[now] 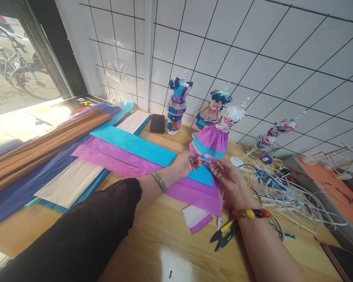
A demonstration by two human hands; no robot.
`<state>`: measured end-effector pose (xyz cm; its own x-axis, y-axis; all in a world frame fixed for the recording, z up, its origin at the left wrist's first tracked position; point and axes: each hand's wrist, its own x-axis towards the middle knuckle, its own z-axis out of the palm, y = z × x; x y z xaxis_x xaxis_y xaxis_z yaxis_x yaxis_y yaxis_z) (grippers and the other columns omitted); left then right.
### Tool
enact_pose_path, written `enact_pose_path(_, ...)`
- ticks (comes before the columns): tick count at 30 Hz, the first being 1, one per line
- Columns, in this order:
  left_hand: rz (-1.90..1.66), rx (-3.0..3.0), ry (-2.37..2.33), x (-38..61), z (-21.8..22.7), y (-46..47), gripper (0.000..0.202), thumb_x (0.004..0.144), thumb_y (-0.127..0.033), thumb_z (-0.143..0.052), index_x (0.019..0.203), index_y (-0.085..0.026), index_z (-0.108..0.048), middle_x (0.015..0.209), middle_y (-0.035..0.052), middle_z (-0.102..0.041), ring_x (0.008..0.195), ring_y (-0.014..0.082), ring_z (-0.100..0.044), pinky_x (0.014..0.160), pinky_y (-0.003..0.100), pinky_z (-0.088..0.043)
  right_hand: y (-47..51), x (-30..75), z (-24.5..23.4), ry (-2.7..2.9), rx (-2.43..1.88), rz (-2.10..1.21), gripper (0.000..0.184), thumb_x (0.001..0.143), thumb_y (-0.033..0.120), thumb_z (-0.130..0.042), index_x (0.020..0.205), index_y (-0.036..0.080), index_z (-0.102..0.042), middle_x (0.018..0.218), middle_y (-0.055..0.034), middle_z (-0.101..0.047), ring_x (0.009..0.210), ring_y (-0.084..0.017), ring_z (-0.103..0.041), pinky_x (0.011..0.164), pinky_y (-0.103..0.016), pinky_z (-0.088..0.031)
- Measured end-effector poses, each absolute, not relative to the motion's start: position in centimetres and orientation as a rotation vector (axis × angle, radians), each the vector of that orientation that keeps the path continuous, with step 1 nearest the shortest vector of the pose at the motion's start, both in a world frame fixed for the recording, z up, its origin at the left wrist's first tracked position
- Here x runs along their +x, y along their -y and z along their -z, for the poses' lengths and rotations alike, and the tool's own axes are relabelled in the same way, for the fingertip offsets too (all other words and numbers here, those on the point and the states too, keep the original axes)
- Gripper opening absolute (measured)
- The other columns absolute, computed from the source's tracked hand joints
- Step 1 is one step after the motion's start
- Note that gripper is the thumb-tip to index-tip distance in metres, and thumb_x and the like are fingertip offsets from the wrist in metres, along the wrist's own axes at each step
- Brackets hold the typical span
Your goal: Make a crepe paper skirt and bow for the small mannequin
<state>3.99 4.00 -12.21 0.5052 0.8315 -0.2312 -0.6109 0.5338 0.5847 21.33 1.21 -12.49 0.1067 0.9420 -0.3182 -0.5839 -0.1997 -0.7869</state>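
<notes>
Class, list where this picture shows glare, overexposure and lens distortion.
Head view: window ledge blown out at left; glare patch on the table near the bottom; tiled wall grid lines curve from wide-angle distortion; left hand pinching the small bow looks sharp.

The only writing in view is on a black glossy board (76, 102) by the window. It shows a large white character with yellow strokes beside it, slanted and too blurred to read. Nothing can be read on the paper sheets (141, 150), the dressed figures (176, 103), or the small bow (205, 158) pinched by the left hand (185, 163) beside the right hand (229, 180).
</notes>
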Motion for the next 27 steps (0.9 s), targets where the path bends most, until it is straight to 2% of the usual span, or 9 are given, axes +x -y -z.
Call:
enact_pose_path(4,-0.910,0.532,-0.549,4.1,12.4,-4.0,0.013,0.069,0.000,-0.049,0.074,-0.012,-0.052,0.057,0.0025,-0.059,0.049,0.0097,-0.056,0.052,0.022,-0.046,-1.2,21.5,12.9,0.512,-1.021,-1.451,0.020,0.072,0.003,-0.057,0.080,0.021,-0.054,0.080,-0.0028,-0.067,0.078,-0.014,-0.067,0.078,-0.027,-0.058)
enact_pose_path(10,-0.905,0.610,-0.608,4.3,12.5,-3.9,0.021,0.067,0.003,-0.048,0.079,-0.013,-0.051,0.060,0.0040,-0.061,0.050,0.0117,-0.058,0.055,0.026,-0.048,-1.2,21.6,13.4,0.565,-1.039,-1.382,0.026,0.068,0.003,-0.063,0.079,0.023,-0.052,0.078,0.0001,-0.067,0.079,-0.014,-0.067,0.080,-0.029,-0.057)
enact_pose_path(15,-0.954,0.637,-0.707,4.2,12.3,-3.7,0.020,0.066,0.002,-0.051,0.079,-0.013,-0.052,0.059,0.0032,-0.061,0.048,0.0115,-0.057,0.055,0.027,-0.048,-0.8,22.5,13.0,0.606,-1.072,-1.264,0.030,0.062,0.007,-0.068,0.080,0.024,-0.051,0.074,0.0009,-0.067,0.070,-0.016,-0.067,0.069,-0.033,-0.059)
enact_pose_path(18,-0.983,0.638,-0.768,4.3,12.1,-3.6,0.018,0.067,-0.001,-0.053,0.080,-0.013,-0.053,0.059,0.0034,-0.061,0.045,0.0114,-0.056,0.053,0.027,-0.047,-0.3,23.6,11.8,0.614,-1.077,-1.148,0.031,0.061,0.009,-0.067,0.084,0.024,-0.053,0.072,0.0007,-0.066,0.067,-0.016,-0.067,0.067,-0.033,-0.057)
enact_pose_path(21,-1.005,0.633,-0.815,4.4,11.8,-3.3,0.014,0.068,-0.005,-0.053,0.080,-0.013,-0.053,0.062,0.0048,-0.062,0.048,0.0126,-0.057,0.052,0.027,-0.046,0.4,24.6,9.6,0.617,-1.061,-1.011,0.033,0.061,0.010,-0.067,0.087,0.025,-0.053,0.072,0.0017,-0.065,0.073,-0.016,-0.067,0.071,-0.033,-0.055)
enact_pose_path(24,-1.025,0.634,-0.866,4.4,11.6,-3.0,0.010,0.069,-0.009,-0.056,0.075,-0.014,-0.050,0.057,0.0024,-0.058,0.047,0.0111,-0.054,0.048,0.024,-0.043,1.7,24.5,6.8,0.638,-1.022,-0.877,0.033,0.064,0.019,-0.067,0.093,0.025,-0.054,0.080,-0.0005,-0.066,0.082,-0.017,-0.066,0.076,-0.035,-0.052)
enact_pose_path(27,-1.039,0.633,-0.921,4.4,11.7,-2.6,0.013,0.068,-0.013,-0.059,0.072,-0.016,-0.047,0.052,-0.0018,-0.051,0.043,0.0093,-0.049,0.045,0.022,-0.039,4.1,23.0,4.6,0.731,-1.058,-0.642,0.042,0.059,0.015,-0.071,0.097,0.026,-0.056,0.091,-0.0014,-0.064,0.092,-0.019,-0.063,0.085,-0.040,-0.048)
